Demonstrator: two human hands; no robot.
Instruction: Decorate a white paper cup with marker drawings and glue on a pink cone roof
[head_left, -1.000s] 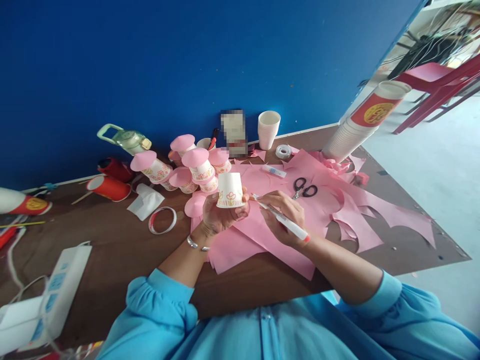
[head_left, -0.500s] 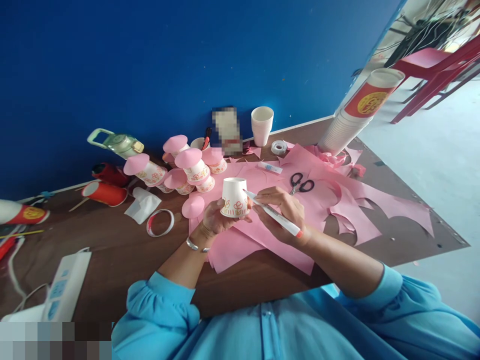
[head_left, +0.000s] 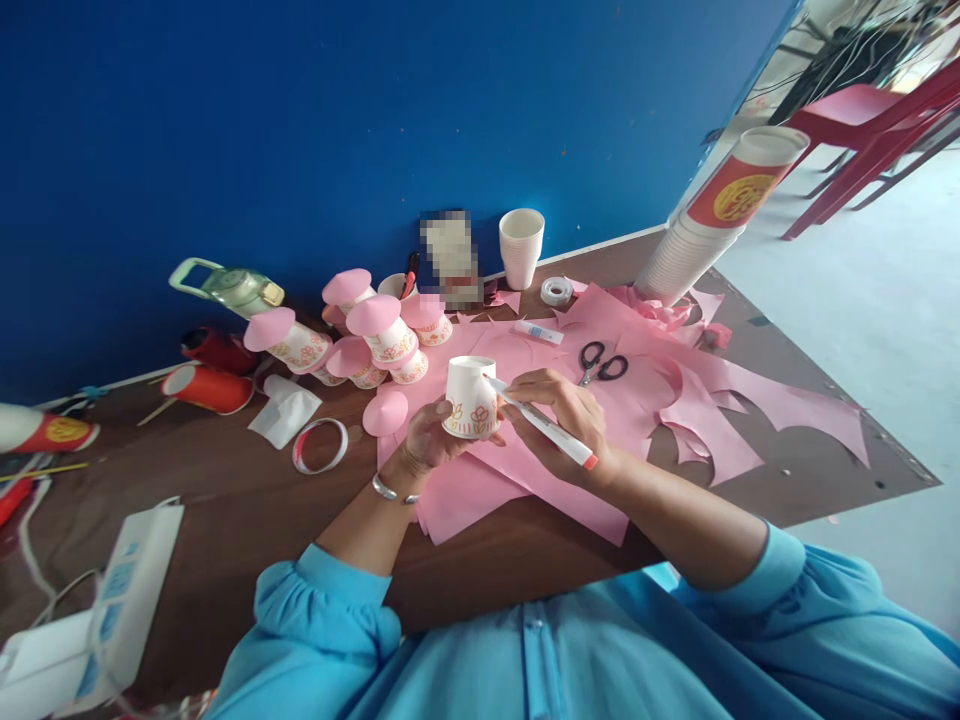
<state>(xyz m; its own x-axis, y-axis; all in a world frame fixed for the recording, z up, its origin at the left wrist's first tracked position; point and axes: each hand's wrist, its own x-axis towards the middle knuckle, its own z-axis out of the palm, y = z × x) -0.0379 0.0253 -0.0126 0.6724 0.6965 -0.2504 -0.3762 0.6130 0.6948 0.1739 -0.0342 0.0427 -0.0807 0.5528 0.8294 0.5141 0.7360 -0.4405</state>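
Observation:
An upside-down white paper cup with red and orange flower drawings near its rim is held by my left hand, fingers round its lower part. My right hand grips a white marker with an orange-red end; its tip is at the cup's upper right side. Pink paper lies beneath both hands. To the left stand several decorated cups with pink cone tops, and a loose pink cone lies beside my left hand.
Black scissors, a glue stick and a tape roll lie beyond my right hand. Stacked cups stand by the wall, a taller stack leans at right. A tape ring and power strip are at left.
The view has shifted slightly. The marker tip has moved a little toward the cup and now meets its upper right side. Both hands keep their holds.

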